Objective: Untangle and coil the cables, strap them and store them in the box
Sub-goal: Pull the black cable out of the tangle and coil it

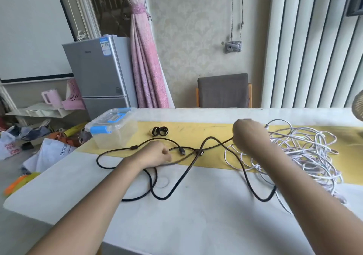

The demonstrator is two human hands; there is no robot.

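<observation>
Both sets of fingers grip the black cable (pixel 133 147): the left hand (pixel 157 154) low on the worktop (pixel 196 225), the right hand (pixel 247 134) raised in a fist. The cable stretches crosswise between them, and the box (pixel 112 130) is nearer the left hand.

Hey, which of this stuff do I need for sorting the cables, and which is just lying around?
For the job: black cable, white cable tangle, straps, box.
Just lying about: fridge, pink curtain, chair, pink kettle, bags on the floor.
</observation>
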